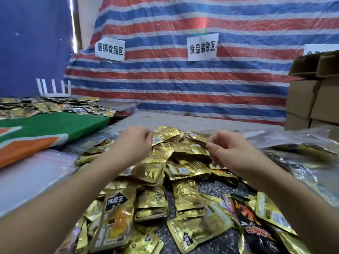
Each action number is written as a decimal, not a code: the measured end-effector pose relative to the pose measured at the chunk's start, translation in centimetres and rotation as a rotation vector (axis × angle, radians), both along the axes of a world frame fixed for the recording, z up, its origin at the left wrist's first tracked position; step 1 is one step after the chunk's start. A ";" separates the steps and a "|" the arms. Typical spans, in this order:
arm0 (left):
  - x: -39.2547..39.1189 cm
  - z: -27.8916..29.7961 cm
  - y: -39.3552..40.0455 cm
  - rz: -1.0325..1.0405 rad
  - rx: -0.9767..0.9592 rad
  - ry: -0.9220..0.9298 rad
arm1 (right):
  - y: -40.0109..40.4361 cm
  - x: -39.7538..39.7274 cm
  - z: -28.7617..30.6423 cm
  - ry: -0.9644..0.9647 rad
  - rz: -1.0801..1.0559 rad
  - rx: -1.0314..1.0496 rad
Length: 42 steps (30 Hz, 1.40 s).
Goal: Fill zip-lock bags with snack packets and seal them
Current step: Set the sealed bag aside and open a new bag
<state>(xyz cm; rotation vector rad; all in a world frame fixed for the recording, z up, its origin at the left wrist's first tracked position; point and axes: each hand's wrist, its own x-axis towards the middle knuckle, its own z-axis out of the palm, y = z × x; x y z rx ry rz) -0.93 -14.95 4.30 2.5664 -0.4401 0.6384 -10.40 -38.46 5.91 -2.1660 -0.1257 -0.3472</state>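
snack packets [185,197] in gold foil lie heaped on the speckled table [183,118] straight below my view, thick from 6 o'clock up to the middle. at 5 o'clock i see one black packet [251,217] with red print among the gold ones. at 7 o'clock a larger gold packet [115,217] with a dark label sits on top of the pile.

my left hand [134,142] hovers over the heap just left of centre, fingers curled in narrow; i cannot tell if it grips anything. my right hand [229,153] is at about 2 o'clock from centre, fingertips pinched close at the edge of a gold packet on the pile; whether it truly grips that packet i cannot tell.

clear plastic bags [302,156] lie crumpled at 3 o'clock, beside the heap. at 9 o'clock a pale pink sheet [31,173] lies flat, and past it a green and orange cloth [45,131].

farther off at 10 o'clock more packets [47,106] are spread over another surface, with a white router [54,88] behind them. cardboard boxes [315,92] are stacked at 2 o'clock. at 12 o'clock a striped red, white and blue tarp [183,79] hangs as the back wall, with white paper signs [201,46] stuck on it.
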 end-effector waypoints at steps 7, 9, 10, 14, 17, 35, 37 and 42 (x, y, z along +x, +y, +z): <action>4.0 -3.1 13.0 0.599 0.072 0.358 | 0.6 -0.2 0.3 0.029 0.049 -0.056; 4.2 -5.1 14.7 0.690 0.095 0.464 | 0.6 -0.1 0.2 0.034 0.068 -0.089; 4.1 -5.8 15.2 0.679 0.155 0.478 | 0.6 -0.1 0.1 0.036 0.072 -0.096; 3.4 -6.2 15.0 0.661 0.176 0.488 | 0.5 0.1 0.0 0.034 0.083 -0.100; 3.7 -6.1 14.6 0.667 0.052 0.426 | 0.4 0.0 0.1 0.033 0.088 -0.113; -5.2 -0.1 -7.9 -0.323 -0.201 -0.251 | -0.2 0.9 0.8 0.247 0.084 0.488; -5.8 -1.0 -10.1 -0.443 -0.161 -0.212 | -0.5 1.1 0.7 0.291 0.058 0.569; -5.4 -1.8 -11.8 -0.611 -0.092 -0.213 | -2.0 1.3 0.3 0.212 -0.071 0.580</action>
